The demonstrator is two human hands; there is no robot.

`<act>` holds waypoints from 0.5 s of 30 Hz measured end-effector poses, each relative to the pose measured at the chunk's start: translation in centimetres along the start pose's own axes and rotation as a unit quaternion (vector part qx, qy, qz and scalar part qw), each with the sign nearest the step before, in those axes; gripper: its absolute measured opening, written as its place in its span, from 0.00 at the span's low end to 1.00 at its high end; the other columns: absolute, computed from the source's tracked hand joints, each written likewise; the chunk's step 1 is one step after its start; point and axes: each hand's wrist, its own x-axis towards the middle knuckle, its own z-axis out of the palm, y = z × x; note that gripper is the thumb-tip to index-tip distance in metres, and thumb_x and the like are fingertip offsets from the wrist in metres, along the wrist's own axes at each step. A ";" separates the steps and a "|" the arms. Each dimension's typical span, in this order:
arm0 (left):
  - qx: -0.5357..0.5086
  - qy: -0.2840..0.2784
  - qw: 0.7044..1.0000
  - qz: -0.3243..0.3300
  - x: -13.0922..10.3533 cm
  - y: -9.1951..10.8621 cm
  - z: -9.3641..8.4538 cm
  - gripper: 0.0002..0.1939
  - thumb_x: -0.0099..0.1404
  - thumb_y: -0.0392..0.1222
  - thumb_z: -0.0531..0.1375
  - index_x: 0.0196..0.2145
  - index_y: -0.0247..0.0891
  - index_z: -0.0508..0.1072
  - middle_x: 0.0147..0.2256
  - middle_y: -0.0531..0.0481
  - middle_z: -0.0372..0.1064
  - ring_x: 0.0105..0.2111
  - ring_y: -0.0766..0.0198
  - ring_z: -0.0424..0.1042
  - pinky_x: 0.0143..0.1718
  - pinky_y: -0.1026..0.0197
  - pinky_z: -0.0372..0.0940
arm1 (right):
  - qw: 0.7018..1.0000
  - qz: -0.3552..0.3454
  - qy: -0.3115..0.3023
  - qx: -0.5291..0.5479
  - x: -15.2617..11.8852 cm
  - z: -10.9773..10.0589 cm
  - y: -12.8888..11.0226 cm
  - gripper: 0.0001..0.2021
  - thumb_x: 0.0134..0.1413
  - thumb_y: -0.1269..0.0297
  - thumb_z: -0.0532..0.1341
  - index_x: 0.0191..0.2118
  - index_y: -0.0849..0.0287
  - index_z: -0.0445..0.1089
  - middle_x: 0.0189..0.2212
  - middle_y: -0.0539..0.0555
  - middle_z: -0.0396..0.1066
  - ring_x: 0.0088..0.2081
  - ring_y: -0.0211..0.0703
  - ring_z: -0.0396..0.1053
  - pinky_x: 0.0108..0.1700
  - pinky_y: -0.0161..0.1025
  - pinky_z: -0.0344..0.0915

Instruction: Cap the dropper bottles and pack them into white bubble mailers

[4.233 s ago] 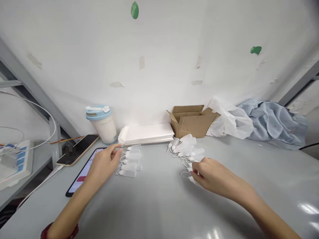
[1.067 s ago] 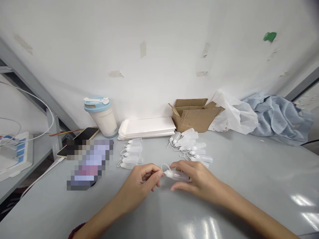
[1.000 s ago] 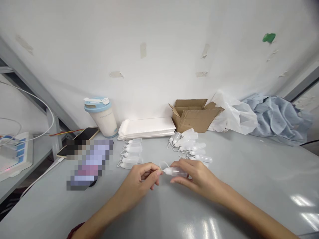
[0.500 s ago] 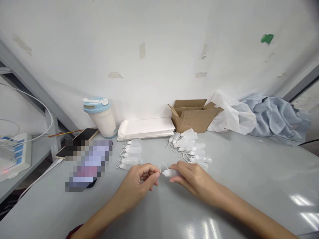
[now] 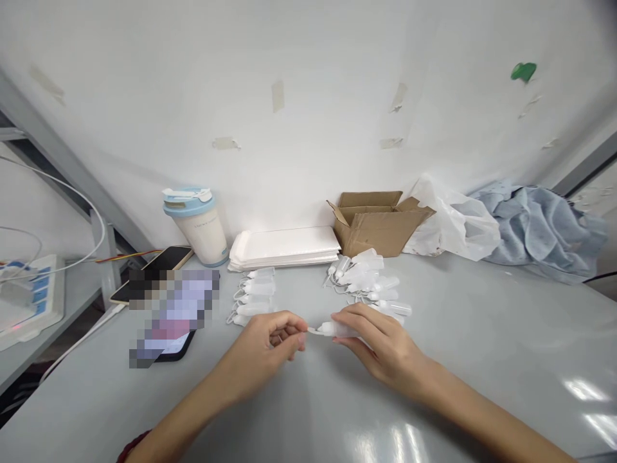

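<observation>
Above the middle of the table, my right hand (image 5: 373,341) grips a small white dropper bottle (image 5: 332,329), its pointed nozzle end facing left. From that end a thin white cap strap (image 5: 315,332) runs to my left hand (image 5: 277,344), pinched between thumb and forefinger. Whatever lies inside the pinch is hidden by the fingertips. Beyond my left hand is a column of several similar bottles (image 5: 258,299) lying side by side, their straps looped to the left. A loose pile of more bottles (image 5: 364,273) lies behind my right hand.
White padded envelopes (image 5: 284,247) are stacked against the wall beside an open cardboard box (image 5: 380,231). Further right are a plastic bag (image 5: 453,225) and a blue cloth (image 5: 540,231). At left stand a lidded cup (image 5: 200,228), two phones (image 5: 166,267) and a power strip (image 5: 36,299).
The strap, arched up in a loop before, now stretches nearly straight between my hands. My right hand has shifted slightly right with the bottle. The view has tilted a little.
</observation>
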 end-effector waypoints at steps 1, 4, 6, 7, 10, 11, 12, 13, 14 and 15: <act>-0.014 -0.003 1.000 -0.002 0.1 -0.1 -0.1 0.10 0.62 0.44 0.55 0.33 0.36 0.72 0.26 0.53 0.68 0.26 0.67 0.66 0.29 0.65 0.60 | 1.000 -0.010 0.013 -0.009 0.0 0.0 0.0 0.10 0.61 0.72 0.52 0.47 0.62 0.63 0.34 0.59 0.69 0.33 0.42 0.68 0.31 0.37 0.67; -0.070 -0.037 0.997 -0.001 0.4 -0.4 0.0 0.16 0.65 0.48 0.51 0.30 0.35 0.71 0.26 0.52 0.69 0.23 0.68 0.65 0.24 0.66 0.58 | 0.998 -0.033 0.034 -0.047 0.2 -0.1 -0.2 0.10 0.60 0.76 0.52 0.46 0.62 0.64 0.33 0.58 0.70 0.33 0.41 0.69 0.31 0.36 0.67; -0.100 -0.067 0.993 -0.005 0.5 -0.6 0.3 0.17 0.65 0.50 0.51 0.29 0.35 0.71 0.25 0.52 0.69 0.22 0.69 0.65 0.23 0.66 0.58 | 0.996 -0.043 0.038 -0.071 0.2 -0.1 -0.4 0.11 0.59 0.77 0.51 0.44 0.62 0.65 0.32 0.58 0.71 0.32 0.41 0.69 0.30 0.35 0.67; -0.109 -0.078 0.991 -0.007 0.5 -0.6 0.4 0.17 0.64 0.51 0.52 0.29 0.34 0.71 0.25 0.52 0.69 0.22 0.69 0.65 0.23 0.67 0.58 | 0.995 -0.046 0.038 -0.078 0.3 -0.1 -0.5 0.11 0.59 0.77 0.51 0.44 0.61 0.65 0.32 0.57 0.71 0.31 0.40 0.69 0.29 0.34 0.67; -0.109 -0.071 0.991 -0.010 0.5 -0.3 0.3 0.16 0.63 0.51 0.54 0.28 0.35 0.70 0.23 0.53 0.68 0.21 0.69 0.64 0.22 0.67 0.57 | 0.994 -0.049 0.023 -0.090 0.3 0.1 -0.6 0.11 0.59 0.77 0.50 0.44 0.62 0.65 0.32 0.57 0.71 0.31 0.40 0.69 0.28 0.34 0.67; -0.094 -0.054 0.994 -0.006 0.5 -0.1 -0.1 0.16 0.62 0.51 0.53 0.27 0.35 0.69 0.23 0.53 0.67 0.21 0.69 0.64 0.23 0.66 0.58 | 0.994 -0.045 0.018 -0.093 0.4 0.2 -0.5 0.11 0.59 0.76 0.51 0.45 0.62 0.65 0.32 0.58 0.71 0.32 0.41 0.70 0.29 0.34 0.67; -0.068 -0.024 0.997 0.003 0.4 0.1 -0.6 0.16 0.62 0.51 0.53 0.26 0.35 0.69 0.23 0.53 0.67 0.21 0.68 0.64 0.24 0.66 0.58 | 0.994 -0.037 0.013 -0.097 0.4 0.2 -0.4 0.10 0.60 0.74 0.51 0.45 0.62 0.65 0.33 0.58 0.71 0.33 0.42 0.70 0.30 0.35 0.68; -0.030 0.016 0.999 0.015 0.4 0.2 -1.4 0.16 0.62 0.51 0.53 0.25 0.36 0.69 0.23 0.53 0.67 0.22 0.67 0.64 0.25 0.65 0.59 | 0.995 -0.028 0.010 -0.100 0.4 0.1 -0.2 0.10 0.60 0.73 0.52 0.46 0.63 0.64 0.35 0.59 0.71 0.35 0.43 0.70 0.31 0.36 0.69; 0.015 0.064 0.997 0.029 0.4 0.2 -2.3 0.16 0.62 0.51 0.52 0.24 0.37 0.69 0.23 0.53 0.67 0.24 0.66 0.64 0.27 0.65 0.60 | 0.995 -0.017 0.010 -0.102 0.4 0.0 0.0 0.10 0.60 0.72 0.53 0.47 0.63 0.63 0.36 0.60 0.70 0.36 0.44 0.70 0.33 0.37 0.69; 0.067 0.125 0.989 0.043 0.5 0.1 -3.4 0.16 0.62 0.50 0.53 0.24 0.37 0.69 0.25 0.53 0.68 0.26 0.65 0.65 0.29 0.64 0.60 | 0.995 -0.005 0.013 -0.102 0.4 -0.1 0.3 0.11 0.60 0.71 0.53 0.48 0.62 0.63 0.38 0.61 0.70 0.38 0.45 0.70 0.34 0.38 0.70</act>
